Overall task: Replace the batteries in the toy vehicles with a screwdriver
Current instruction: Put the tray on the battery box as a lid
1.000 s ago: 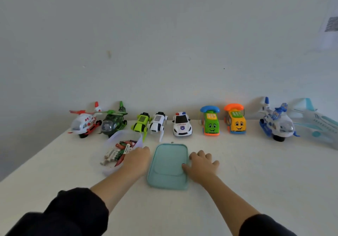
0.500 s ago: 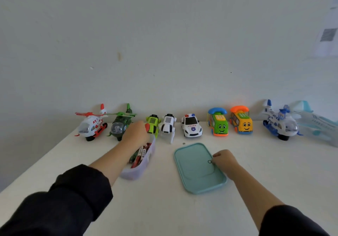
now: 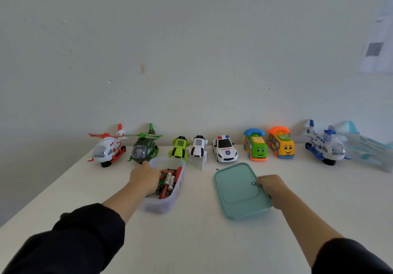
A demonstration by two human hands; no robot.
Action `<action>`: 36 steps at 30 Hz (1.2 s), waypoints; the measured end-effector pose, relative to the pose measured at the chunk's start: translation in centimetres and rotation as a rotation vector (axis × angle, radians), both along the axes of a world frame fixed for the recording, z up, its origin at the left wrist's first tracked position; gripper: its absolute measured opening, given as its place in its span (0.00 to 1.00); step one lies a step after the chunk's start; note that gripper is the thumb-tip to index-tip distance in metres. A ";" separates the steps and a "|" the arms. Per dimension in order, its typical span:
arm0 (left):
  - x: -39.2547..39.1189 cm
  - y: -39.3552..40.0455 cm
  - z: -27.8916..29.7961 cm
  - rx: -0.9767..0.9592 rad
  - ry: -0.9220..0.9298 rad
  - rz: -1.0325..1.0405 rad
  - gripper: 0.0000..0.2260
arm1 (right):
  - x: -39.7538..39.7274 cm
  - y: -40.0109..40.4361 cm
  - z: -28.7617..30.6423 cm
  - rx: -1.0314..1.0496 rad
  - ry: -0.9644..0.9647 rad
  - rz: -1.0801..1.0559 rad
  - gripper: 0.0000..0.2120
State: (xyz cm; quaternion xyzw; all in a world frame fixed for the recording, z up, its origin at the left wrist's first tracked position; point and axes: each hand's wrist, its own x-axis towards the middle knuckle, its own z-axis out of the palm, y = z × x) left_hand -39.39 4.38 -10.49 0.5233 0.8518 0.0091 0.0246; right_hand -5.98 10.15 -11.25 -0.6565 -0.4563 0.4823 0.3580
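A row of toy vehicles stands along the wall: a white-red helicopter (image 3: 108,150), a green helicopter (image 3: 144,148), a lime car (image 3: 179,147), a white car (image 3: 198,147), a police car (image 3: 225,151), a green bus (image 3: 256,147), an orange bus (image 3: 281,145) and two planes (image 3: 325,146). In front of them a clear plastic box (image 3: 163,206) holds several red, green and white batteries (image 3: 168,182). My left hand (image 3: 144,178) grips the box's left wall, fingers inside. My right hand (image 3: 270,190) holds the right edge of the teal lid (image 3: 236,186), which lies flat.
The white table (image 3: 202,241) ends at its left edge near the white-red helicopter. A pale blue plane (image 3: 365,146) sits at the far right. A tiny dark speck (image 3: 217,169) lies between the box and the lid. A plain wall rises behind the toys.
The lid came off the box and my right hand slid it to the right. My left hand tilted the box, carried it left, and it now sits flat.
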 end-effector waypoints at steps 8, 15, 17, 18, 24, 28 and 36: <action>2.0 -1.6 2.6 -0.311 0.029 -0.130 0.07 | -1.9 0.4 2.3 0.047 0.157 -0.002 0.07; 2.3 -2.2 7.9 0.075 -0.360 -0.204 0.12 | -7.5 0.7 7.1 0.151 0.414 -0.007 0.08; 3.2 -2.0 9.2 0.301 -0.782 -0.115 0.14 | -10.5 0.1 8.7 0.248 0.362 0.013 0.08; 3.8 -2.1 9.9 0.349 -1.007 -0.068 0.16 | -12.2 -0.4 9.2 0.313 0.300 0.044 0.07; 4.7 -1.5 10.0 0.445 -1.319 0.186 0.09 | -20.2 -5.6 8.5 0.488 -0.115 0.429 0.11; 2.4 -1.7 8.1 0.476 -1.072 0.344 0.16 | -19.8 -6.0 7.1 0.356 0.005 0.611 0.14; -0.8 -1.9 4.1 0.462 -0.842 0.402 0.14 | -16.6 -4.0 3.3 0.116 -0.102 0.410 0.05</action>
